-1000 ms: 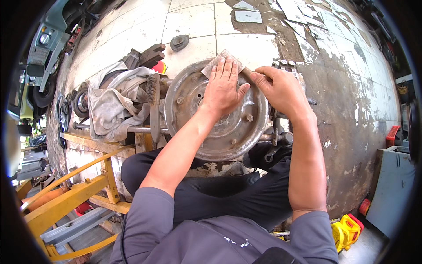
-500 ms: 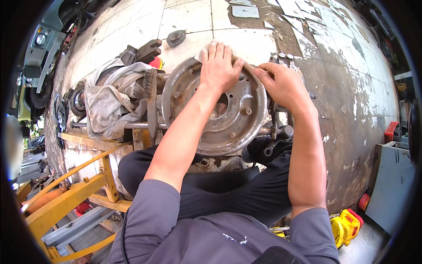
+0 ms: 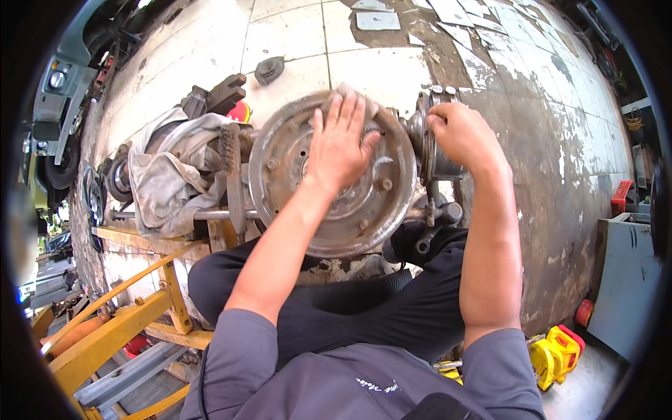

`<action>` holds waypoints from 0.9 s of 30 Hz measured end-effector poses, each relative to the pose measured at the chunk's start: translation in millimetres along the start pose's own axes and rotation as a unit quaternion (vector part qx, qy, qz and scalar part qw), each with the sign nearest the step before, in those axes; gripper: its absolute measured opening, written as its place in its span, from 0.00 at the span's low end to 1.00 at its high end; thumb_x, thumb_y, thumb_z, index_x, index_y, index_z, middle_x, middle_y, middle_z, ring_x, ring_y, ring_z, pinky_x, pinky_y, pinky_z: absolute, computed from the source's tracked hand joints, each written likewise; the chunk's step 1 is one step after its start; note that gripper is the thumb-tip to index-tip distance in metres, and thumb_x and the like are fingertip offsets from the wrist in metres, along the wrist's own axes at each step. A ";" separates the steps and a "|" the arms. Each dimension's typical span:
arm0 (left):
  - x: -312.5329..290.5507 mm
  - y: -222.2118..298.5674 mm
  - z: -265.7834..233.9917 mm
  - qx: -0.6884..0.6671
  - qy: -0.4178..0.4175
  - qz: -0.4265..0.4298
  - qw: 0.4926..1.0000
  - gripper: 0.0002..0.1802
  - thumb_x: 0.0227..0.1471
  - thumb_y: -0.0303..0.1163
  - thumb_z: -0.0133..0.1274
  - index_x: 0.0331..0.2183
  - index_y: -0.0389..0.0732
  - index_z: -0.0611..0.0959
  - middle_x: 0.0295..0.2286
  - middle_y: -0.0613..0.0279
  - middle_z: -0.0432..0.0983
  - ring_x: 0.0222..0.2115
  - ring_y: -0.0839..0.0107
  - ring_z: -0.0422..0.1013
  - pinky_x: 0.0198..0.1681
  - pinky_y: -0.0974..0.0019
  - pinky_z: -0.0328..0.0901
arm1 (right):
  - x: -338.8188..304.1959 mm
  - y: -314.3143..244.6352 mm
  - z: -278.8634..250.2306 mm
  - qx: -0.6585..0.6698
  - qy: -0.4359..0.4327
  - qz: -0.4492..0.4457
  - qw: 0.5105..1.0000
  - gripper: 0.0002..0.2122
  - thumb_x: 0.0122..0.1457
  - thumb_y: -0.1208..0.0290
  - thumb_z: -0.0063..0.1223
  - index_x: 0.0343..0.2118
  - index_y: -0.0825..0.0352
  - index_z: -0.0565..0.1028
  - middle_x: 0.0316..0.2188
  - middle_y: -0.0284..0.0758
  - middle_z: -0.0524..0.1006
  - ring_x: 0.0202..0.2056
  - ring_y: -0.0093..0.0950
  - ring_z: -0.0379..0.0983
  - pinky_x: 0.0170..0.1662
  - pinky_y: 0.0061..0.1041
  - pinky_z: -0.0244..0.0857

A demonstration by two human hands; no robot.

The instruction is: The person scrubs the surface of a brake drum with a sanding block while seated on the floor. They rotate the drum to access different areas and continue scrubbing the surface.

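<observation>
In front of me lies a worn, dish-shaped round metal part, like a brake drum, with a thick rim and bolts on its face. My left hand rests on its upper face, fingers stretched and spread. A pale crumpled cloth shows beyond and under its fingertips. My right hand is off the rim, with fingers curled in and thumb against them. It hovers over a metal hub assembly just right of the round part. What the right fingers hold, if anything, is hidden.
To the left, a grey rag drapes an axle, with a wire brush beside it. A yellow frame stands lower left. A small dark round part lies on the tiles. A yellow-and-red tool sits lower right, near a blue-grey cabinet.
My right hand has left the rim and moved slightly right, its fingers curling. My left hand has slid down onto the face, fingers spreading. The round part now hides less of the hub assembly.
</observation>
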State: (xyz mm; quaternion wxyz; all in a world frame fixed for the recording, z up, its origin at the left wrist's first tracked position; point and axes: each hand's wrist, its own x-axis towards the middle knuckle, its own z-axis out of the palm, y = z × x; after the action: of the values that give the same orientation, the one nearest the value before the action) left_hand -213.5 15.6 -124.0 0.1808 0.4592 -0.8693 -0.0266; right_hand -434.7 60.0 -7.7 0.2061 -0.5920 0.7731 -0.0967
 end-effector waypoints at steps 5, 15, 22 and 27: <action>32.8 1.3 -12.0 0.037 -0.026 -0.070 0.997 0.41 0.64 0.58 0.38 0.64 0.33 0.64 0.65 0.42 0.55 0.68 0.46 0.46 0.69 0.40 0.40 | -6.4 -0.9 -5.1 0.019 -0.018 0.029 0.999 0.14 0.63 0.63 0.51 0.46 0.64 0.81 0.43 0.45 0.81 0.48 0.44 0.77 0.52 0.39 0.68; 38.2 6.8 -6.6 0.013 -0.011 -0.073 0.997 0.42 0.63 0.59 0.41 0.64 0.33 0.63 0.65 0.43 0.54 0.68 0.46 0.47 0.69 0.41 0.41 | -5.2 -6.1 -11.8 0.066 0.009 0.023 0.998 0.17 0.62 0.61 0.54 0.47 0.68 0.80 0.43 0.49 0.81 0.46 0.43 0.78 0.51 0.36 0.69; 35.2 -16.3 -19.8 0.032 -0.056 -0.094 0.993 0.47 0.63 0.66 0.28 0.66 0.35 0.59 0.67 0.47 0.50 0.70 0.54 0.42 0.71 0.46 0.37 | -5.5 -4.7 -16.7 0.078 -0.005 0.011 0.997 0.18 0.62 0.61 0.55 0.48 0.70 0.79 0.43 0.47 0.82 0.47 0.43 0.78 0.52 0.36 0.68; 17.6 6.0 -1.2 0.064 0.015 -0.025 0.998 0.46 0.63 0.65 0.32 0.63 0.33 0.64 0.66 0.40 0.52 0.69 0.51 0.44 0.70 0.45 0.38 | -8.6 -5.4 -11.3 0.068 0.018 -0.006 0.997 0.17 0.62 0.61 0.55 0.47 0.69 0.80 0.42 0.48 0.81 0.46 0.43 0.78 0.51 0.37 0.68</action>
State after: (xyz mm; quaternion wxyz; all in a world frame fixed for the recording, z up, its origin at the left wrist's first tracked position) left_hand -226.9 5.0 -116.6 0.1631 0.4917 -0.8548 0.0310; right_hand -433.0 65.7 6.3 0.2317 -0.5791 0.7649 -0.1610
